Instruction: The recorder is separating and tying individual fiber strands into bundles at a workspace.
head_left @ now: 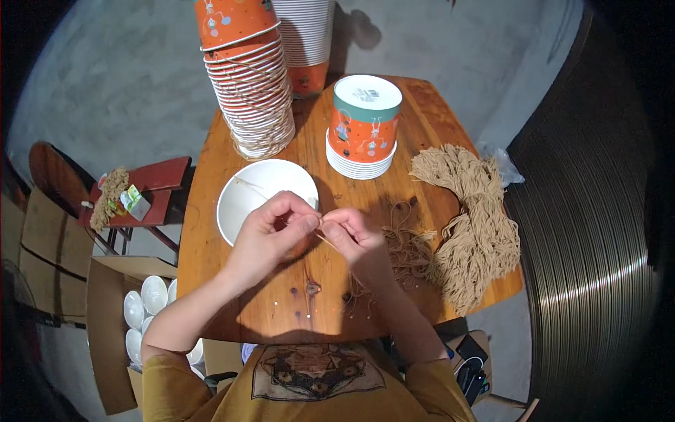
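Note:
My left hand [271,235] and my right hand [355,235] meet over the middle of a wooden table [239,309], both pinching a thin tan string [325,242] between their fingertips. Under my left hand a paper cup [264,197] lies with its white inside facing up; a strand of string runs across its inside. A loose tangle of cut strings [408,253] lies just right of my right hand. Further right sits a thick bundle of tan string [471,218].
A tall leaning stack of orange paper cups [253,91] and a second, striped stack [306,39] stand at the table's far side. An upside-down orange cup stack [363,126] is beside them. A cardboard box of white lids [144,309] and a red stool [151,190] are on my left.

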A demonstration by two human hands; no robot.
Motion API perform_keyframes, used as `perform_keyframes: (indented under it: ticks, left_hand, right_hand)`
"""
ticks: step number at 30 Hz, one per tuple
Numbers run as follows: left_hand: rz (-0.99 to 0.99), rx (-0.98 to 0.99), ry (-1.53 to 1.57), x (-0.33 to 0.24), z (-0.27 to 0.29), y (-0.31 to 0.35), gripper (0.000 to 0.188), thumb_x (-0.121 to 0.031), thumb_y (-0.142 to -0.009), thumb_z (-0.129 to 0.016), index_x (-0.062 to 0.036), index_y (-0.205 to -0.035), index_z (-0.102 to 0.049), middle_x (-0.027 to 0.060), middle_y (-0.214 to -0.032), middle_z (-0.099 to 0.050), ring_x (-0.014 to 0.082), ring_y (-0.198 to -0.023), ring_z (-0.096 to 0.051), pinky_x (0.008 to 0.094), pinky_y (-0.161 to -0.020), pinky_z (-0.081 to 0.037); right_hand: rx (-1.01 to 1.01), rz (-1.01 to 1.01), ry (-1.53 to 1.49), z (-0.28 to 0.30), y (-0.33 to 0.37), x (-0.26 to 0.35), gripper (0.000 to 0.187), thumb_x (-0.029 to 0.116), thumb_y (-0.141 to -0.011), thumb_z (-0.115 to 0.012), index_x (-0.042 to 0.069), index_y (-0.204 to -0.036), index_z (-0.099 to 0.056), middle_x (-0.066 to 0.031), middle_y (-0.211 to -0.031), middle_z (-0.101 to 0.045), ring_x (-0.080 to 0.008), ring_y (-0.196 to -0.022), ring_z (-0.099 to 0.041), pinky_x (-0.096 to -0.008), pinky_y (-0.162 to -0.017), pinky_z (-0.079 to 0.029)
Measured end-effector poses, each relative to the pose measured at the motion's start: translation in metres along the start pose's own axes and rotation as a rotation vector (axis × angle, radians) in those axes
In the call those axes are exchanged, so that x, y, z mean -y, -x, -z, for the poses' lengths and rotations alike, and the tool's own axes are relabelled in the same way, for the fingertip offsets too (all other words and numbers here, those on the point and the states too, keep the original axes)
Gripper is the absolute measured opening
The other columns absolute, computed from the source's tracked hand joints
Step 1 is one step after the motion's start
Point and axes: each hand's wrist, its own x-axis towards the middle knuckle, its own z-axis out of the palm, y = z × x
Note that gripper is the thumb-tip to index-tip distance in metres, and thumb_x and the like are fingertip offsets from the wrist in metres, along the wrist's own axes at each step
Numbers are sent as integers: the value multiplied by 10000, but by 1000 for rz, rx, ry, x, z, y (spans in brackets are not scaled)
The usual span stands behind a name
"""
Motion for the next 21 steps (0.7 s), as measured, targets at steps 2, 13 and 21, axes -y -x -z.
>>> perform_keyframes:
  ticks: [2, 13, 21]
  left_hand:
    - [84, -30, 74, 1, 4, 2, 74, -127, -941, -595, -57, -915, -590, -44, -776, -532, 31, -664, -463, 173, -584, -393]
    - [20, -59, -157, 9, 14, 15, 138, -137, -915, -624, -23, -952, -556, 4, -803, -570, 95, -714, -554, 257, -661, -500]
    - [32, 51, -638, 1, 19, 15, 211, -71, -834, -642, -12, -1034, -609, 110, -765, -593, 197, -677, -590, 321, -656, -496]
  right_hand:
    - [-6, 4, -24, 1, 2, -1, 66, 74, -913, -613, 25, -942, -580, 18, -783, -574, -52, -694, -517, -220, -644, -439]
    - [-80, 0, 338, 2, 11, -4, 54, 46, -826, -652, 45, -833, -599, -5, -602, -545, -54, -510, -486, -246, -490, -406]
    - [-67, 50, 488, -3, 13, 5, 58, 51, -809, -660, 56, -845, -615, -61, -598, -568, -122, -512, -563, -280, -495, -444]
